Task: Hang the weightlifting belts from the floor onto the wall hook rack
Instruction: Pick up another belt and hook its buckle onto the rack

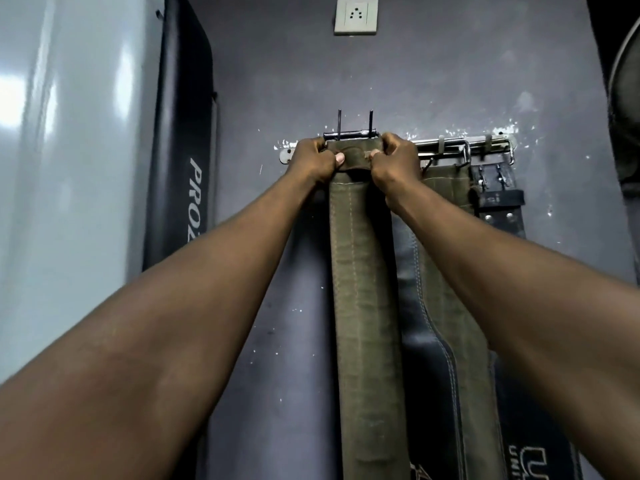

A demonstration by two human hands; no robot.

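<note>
Both hands are clenched on the top end of an olive green belt [363, 289], held up against the wall hook rack [460, 144]. The left hand [313, 161] grips the belt's left edge and the right hand [394, 164] its right edge, thumbs pressing on the narrow loop between them. The belt's dark buckle [349, 134] sits just above the hands, at the rack's level, its two prongs pointing straight up. Whether the buckle is actually caught on a hook cannot be told, since the hands and the belt cover that stretch of the rack. From the rack the belt drops straight down the wall [433, 71] and is cut off at the bottom edge of the view.

Just right of it, another olive belt [446, 188] hangs from the rack, mostly hidden behind the right forearm. A black padded belt [429, 323] shows between the two green ones; its top and lettering low down are cut off. Further right on the rack hangs a black leather belt [502, 209] with rivets.

Left of the rack a black padded bench [183, 150] leans upright against the wall, its white lettering only partly readable. Well above the rack is a wall socket [356, 15].
</note>
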